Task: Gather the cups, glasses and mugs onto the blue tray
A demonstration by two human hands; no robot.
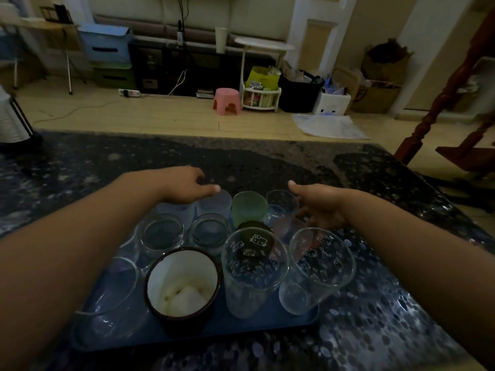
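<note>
A blue tray (257, 328) lies on the dark speckled counter, crowded with several cups and glasses. Among them are a white enamel mug (182, 282) with a dark rim, two clear printed glasses (254, 269) (318, 266), a frosted green cup (249, 207), a dark cup (254, 236) and clear tumblers (162, 234). My left hand (187, 187) hovers over the far left cups, fingers loosely curled, holding nothing. My right hand (321, 206) sits at the far right of the tray beside a clear mug (281, 207), fingers relaxed; contact with it is unclear.
The counter (375, 303) runs around the tray, its far edge near the floor beyond. A white ribbed object (10, 121) stands at the counter's far left. A wooden chair (455, 108) is at the right. A pink stool (227, 100) and boxes sit on the floor.
</note>
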